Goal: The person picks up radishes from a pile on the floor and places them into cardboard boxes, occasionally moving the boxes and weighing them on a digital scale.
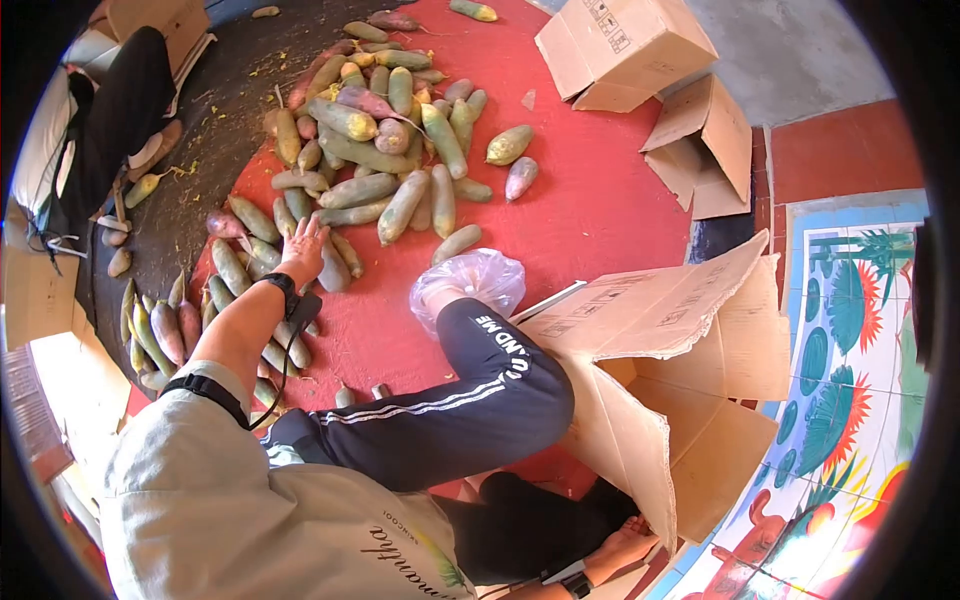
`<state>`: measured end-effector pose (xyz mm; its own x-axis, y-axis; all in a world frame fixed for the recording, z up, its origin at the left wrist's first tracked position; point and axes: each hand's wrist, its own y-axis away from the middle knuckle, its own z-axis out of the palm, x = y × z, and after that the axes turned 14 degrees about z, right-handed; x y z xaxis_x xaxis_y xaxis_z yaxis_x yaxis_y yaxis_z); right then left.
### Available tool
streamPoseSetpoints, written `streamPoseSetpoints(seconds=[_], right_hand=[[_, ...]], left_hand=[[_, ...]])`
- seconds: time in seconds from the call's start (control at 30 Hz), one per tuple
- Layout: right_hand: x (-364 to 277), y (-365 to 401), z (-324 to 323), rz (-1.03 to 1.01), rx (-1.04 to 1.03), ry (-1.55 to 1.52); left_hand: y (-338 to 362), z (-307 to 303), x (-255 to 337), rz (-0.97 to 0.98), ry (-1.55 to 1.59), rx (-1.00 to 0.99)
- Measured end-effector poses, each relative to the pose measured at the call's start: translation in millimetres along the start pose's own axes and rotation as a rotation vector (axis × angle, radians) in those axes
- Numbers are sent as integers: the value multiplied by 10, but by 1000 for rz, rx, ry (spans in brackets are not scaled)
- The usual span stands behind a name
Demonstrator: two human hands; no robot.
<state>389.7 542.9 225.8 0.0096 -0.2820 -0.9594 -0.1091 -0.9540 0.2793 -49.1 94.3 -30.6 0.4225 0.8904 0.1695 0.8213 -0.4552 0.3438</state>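
My left hand [303,250] has its fingers spread and touches the near side of a large pile of green and reddish radishes [365,152]. It holds nothing. At the lower right, my right hand [622,546] has its fingers curled at the edge of an open cardboard box [622,420]. The box lies tilted beside my bent knee, its flaps spread. Part of the fingers is hard to make out.
A second group of radishes [165,330] lies at the left on the red floor mat [575,215]. Two more boxes [625,50] [705,140] stand at the upper right. Another person [120,130] sits at the upper left. Clear plastic [490,280] wraps my foot.
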Motion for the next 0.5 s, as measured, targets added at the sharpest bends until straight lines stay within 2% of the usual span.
streamPoseSetpoints(seconds=[0.07,0.13,0.2,0.3,0.4,0.5], right_hand=[[-10,75,59,-6,42,-12],[9,73,53,-57,77,60],[17,48,37,-43,73,33],[46,11,0,-46,57,64],[32,-18,43,-50,66,60],[68,-26,47,-38,68,21]], left_hand=[[-90,8,13,10,-62,-42],[-112,9,18,26,-84,-170],[-124,56,29,39,-121,-117],[-207,4,53,13,-299,-256],[-165,28,2,54,-309,-170],[-154,-21,53,33,-338,-248]])
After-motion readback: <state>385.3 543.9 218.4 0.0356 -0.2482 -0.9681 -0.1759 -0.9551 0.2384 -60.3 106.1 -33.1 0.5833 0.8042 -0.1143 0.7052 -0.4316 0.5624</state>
